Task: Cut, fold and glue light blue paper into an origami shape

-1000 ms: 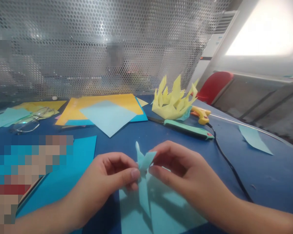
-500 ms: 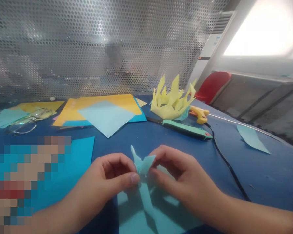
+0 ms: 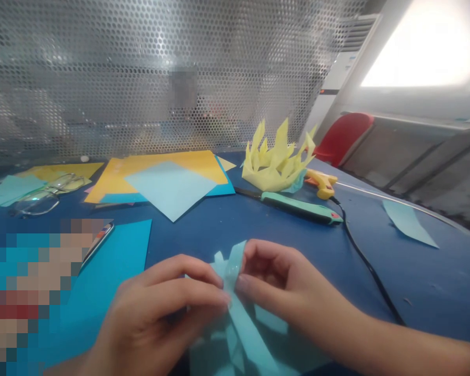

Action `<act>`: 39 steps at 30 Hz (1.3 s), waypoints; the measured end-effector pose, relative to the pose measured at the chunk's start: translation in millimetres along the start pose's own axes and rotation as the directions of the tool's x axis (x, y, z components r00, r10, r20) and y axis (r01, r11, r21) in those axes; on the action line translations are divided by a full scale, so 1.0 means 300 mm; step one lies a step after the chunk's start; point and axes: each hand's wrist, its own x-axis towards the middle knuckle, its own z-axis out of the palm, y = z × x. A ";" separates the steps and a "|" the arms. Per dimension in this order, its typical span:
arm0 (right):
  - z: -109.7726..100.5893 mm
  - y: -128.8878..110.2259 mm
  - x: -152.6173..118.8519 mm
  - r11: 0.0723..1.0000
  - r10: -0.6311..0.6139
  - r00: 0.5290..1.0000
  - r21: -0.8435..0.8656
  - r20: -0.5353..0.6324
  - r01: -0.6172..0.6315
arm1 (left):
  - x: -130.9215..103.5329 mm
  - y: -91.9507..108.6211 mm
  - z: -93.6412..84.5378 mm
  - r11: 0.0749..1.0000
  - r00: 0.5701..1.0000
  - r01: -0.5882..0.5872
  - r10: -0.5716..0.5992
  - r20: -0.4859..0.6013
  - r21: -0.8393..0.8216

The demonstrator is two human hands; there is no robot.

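Note:
Between my hands is a light blue folded paper piece [image 3: 247, 322] with a long strip running toward me and a curled flap at its top. My left hand [image 3: 156, 297] pinches its left side, fingertips closed at the middle of the paper. My right hand [image 3: 285, 277] grips the curled flap between thumb and bent fingers. Under both hands lies a light blue sheet [image 3: 293, 347], partly covered and in shadow. The exact folds under my left fingertips are hidden.
A yellow paper crown-like shape [image 3: 266, 180] stands behind a green-handled cutter [image 3: 300, 207]. To its right are a yellow glue gun [image 3: 321, 184] and black cord [image 3: 370, 269]. Orange sheets [image 3: 117, 175], glasses [image 3: 37, 202], bright blue sheet [image 3: 113, 292] and a curled slip [image 3: 411, 222] lie around.
My left hand has turned, its fingers now stretched forward along the paper. The paper piece has shifted in my fingers, its long strip now slanting right and the flap curling upward.

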 end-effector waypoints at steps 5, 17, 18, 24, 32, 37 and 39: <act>-0.008 0.008 0.002 0.998 0.020 0.999 0.066 0.047 -0.023 | 0.002 -0.010 -0.009 0.997 0.998 -0.056 0.055 0.015 0.056; 0.003 0.005 -0.003 0.990 0.080 0.989 0.109 0.126 -0.094 | -0.029 0.004 -0.018 0.994 0.995 -0.092 0.090 0.047 0.062; 0.003 0.006 -0.002 0.990 0.078 0.988 0.106 0.132 -0.093 | -0.031 0.005 -0.018 0.993 0.995 -0.095 0.092 0.046 0.067; -0.002 0.014 -0.003 0.991 0.104 0.986 0.076 0.127 -0.114 | -0.034 -0.001 -0.021 0.988 0.990 -0.130 0.125 0.063 0.083; -0.003 0.021 -0.006 0.995 0.074 0.989 0.057 0.124 -0.082 | -0.012 0.013 0.002 0.995 0.996 -0.093 0.093 -0.001 0.040; 0.000 0.030 -0.012 0.999 0.050 0.994 -0.010 0.093 -0.050 | -0.001 0.021 0.015 0.991 0.998 0.056 -0.056 0.007 -0.118; 0.001 0.031 -0.013 0.999 0.025 0.996 -0.033 0.091 -0.022 | 0.003 0.027 0.019 0.986 0.994 0.106 -0.107 0.000 -0.125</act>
